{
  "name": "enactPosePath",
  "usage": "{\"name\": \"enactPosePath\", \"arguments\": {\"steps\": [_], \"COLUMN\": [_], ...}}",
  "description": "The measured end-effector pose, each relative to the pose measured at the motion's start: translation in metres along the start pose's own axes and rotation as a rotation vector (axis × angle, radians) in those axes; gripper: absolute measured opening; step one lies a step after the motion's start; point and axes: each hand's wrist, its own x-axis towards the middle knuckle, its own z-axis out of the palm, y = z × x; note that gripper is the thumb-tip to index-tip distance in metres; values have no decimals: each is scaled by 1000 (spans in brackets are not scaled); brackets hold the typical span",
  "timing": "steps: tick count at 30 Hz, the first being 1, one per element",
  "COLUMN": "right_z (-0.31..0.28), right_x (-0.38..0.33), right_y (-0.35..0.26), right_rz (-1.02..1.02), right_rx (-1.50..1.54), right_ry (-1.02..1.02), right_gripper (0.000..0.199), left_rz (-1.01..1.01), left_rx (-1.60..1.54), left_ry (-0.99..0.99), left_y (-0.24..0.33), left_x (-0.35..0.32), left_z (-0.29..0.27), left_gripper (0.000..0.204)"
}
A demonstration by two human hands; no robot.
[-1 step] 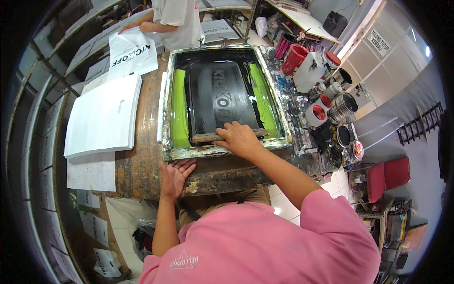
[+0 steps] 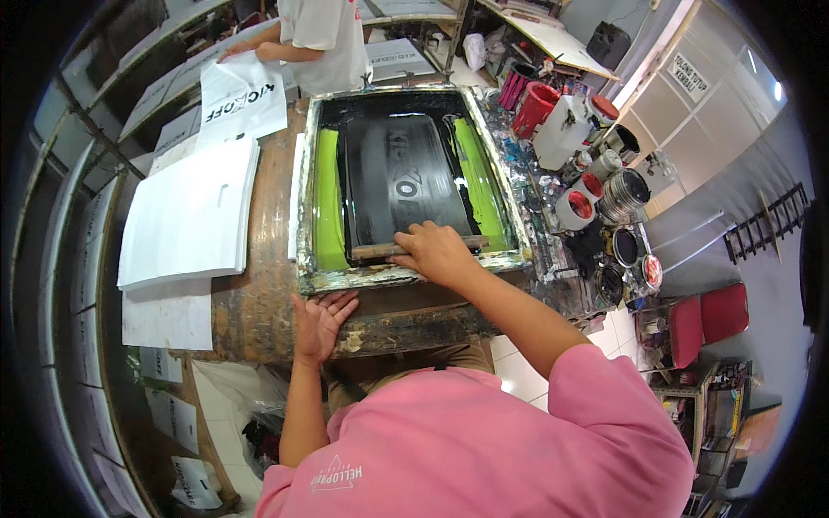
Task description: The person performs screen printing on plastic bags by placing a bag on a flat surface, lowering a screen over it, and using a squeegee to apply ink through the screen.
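Wooden squeegee [image 2: 371,251], one: crosswise inside near end of screen-printing frame [image 2: 363,279], directly under right hand [image 2: 436,253], fingers curled round it; left hand [image 2: 319,325], farther off, palm up, fingers loosely spread, empty, near frame's near-left corner

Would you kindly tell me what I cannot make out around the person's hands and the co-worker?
All in the head view:
- What lies beneath the frame: hidden by its inked screen.
- Part of the wooden bar: covered by the right hand.
- Whether the left hand touches the frame's underside: the near rail blocks that spot.
- The co-worker's head: cut off by the upper edge.
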Motion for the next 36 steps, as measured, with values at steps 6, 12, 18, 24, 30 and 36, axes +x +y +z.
{"name": "enactPosePath", "arguments": {"steps": [6, 12, 18, 24, 30, 36], "right_z": [-38, -95, -174, -227, -235, -248], "right_x": [9, 12, 90, 132, 147, 140], "right_y": [0, -50, -24, -13, -6, -13], "right_rz": [-34, 15, -42, -25, -39, 44], "right_rx": [19, -279, -243, -214, -217, -212], "right_ry": [16, 383, 676, 679, 700, 552], "right_gripper": [40, 34, 36, 42, 43, 49], "left_rz": [71, 275, 415, 183, 97, 69], "left_rx": [-12, 8, 835, 2243, 2234, 2325], "left_ry": [-3, -328, -226, 309, 352, 345], "left_y": [-3, 58, 93, 26, 7, 19], "left_x": [4, 9, 53, 67, 69, 69], "left_z": [-2, 51, 102, 55, 43, 58], "left_gripper": [89, 84, 89, 96, 104, 105]}}
